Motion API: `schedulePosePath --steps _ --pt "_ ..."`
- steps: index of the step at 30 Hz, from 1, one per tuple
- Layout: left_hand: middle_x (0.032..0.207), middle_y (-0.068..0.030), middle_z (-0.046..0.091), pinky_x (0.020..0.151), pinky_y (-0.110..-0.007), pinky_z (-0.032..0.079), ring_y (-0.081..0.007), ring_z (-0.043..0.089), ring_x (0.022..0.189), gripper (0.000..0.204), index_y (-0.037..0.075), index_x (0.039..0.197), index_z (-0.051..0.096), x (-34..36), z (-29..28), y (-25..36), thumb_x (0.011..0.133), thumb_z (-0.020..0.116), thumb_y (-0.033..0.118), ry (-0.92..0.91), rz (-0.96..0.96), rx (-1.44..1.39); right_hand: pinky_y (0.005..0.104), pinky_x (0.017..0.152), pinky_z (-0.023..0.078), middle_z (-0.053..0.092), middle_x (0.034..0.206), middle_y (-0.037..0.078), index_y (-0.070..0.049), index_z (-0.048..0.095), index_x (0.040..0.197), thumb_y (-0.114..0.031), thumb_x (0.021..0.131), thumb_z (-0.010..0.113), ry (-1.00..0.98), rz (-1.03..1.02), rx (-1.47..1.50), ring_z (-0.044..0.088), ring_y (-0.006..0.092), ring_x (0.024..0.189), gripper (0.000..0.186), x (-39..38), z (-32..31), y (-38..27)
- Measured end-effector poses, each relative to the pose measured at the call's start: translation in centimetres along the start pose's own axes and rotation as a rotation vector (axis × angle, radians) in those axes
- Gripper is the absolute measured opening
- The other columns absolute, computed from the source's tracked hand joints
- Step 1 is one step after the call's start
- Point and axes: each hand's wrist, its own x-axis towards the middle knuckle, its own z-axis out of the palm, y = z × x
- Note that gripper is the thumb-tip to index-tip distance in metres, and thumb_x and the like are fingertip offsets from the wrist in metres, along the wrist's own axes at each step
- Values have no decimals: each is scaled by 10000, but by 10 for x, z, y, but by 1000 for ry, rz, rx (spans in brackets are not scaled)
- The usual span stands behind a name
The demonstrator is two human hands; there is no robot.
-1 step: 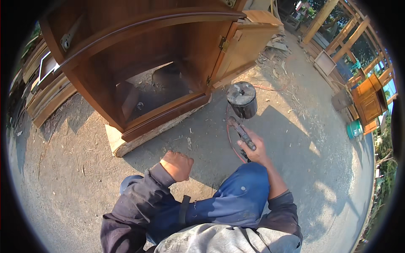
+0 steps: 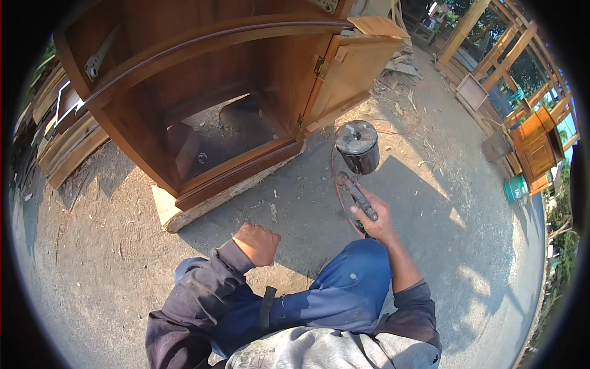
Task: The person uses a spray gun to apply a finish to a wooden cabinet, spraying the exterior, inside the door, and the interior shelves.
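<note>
My right hand (image 2: 378,222) grips a dark metal spray gun (image 2: 357,197), its red hose (image 2: 338,200) trailing on the ground. Just beyond the gun stands a dark cylindrical can (image 2: 356,147) with a dusty lid. Lower centre, my left hand (image 2: 257,243) has its fingers curled; whatever it holds, if anything, is hidden. In front of me a brown wooden cabinet (image 2: 141,141) rests on a rough board (image 2: 169,218), its door (image 2: 347,77) swung open to the right.
Wood planks (image 2: 74,154) are stacked at the left. Scraps (image 2: 402,74) lie beside the cabinet. Along the right stand timber frames (image 2: 461,34), a shallow wooden box (image 2: 472,93), an orange-brown cabinet (image 2: 531,147) and a green bucket (image 2: 516,187).
The view has shifted very slightly. My right hand and the spray gun appear a little further right and lower; my left hand is almost unchanged.
</note>
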Motion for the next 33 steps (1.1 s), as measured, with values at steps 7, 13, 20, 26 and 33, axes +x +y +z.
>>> schedulePosePath --steps 7,13,20,26,33 --pt "967 -160 760 809 -498 567 -358 742 967 420 59 1039 754 52 18 23 718 818 322 -109 81 -49 206 527 474 719 1004 60 23 621 1328 -115 966 716 257 -33 48 575 50 627 399 35 -68 -5" --pt "911 -188 765 742 -526 565 -385 746 895 428 35 938 799 98 51 -27 670 836 367 -231 64 -82 288 827 545 711 1030 96 69 533 1411 -116 974 714 404 -103 284 672 148 956 508 81 -38 -90" --pt "871 -193 755 813 -505 550 -393 732 884 559 -4 939 791 148 77 -81 709 838 503 -276 151 -127 369 870 566 690 1140 207 89 496 1421 -119 965 724 556 -386 40 709 257 1010 551 129 16 -127" --pt "798 -151 747 756 -487 526 -351 713 794 521 4 863 786 152 87 -92 787 796 519 -449 240 -293 395 904 552 659 1217 247 77 504 1410 -93 957 713 535 -229 -141 703 327 1061 528 135 46 -138" --pt "743 -115 719 725 -458 524 -299 691 729 483 7 846 776 146 89 -92 822 778 489 -469 293 -338 400 886 549 663 1174 234 72 520 1378 -69 944 709 651 -264 -320 702 312 1013 493 128 58 -163"
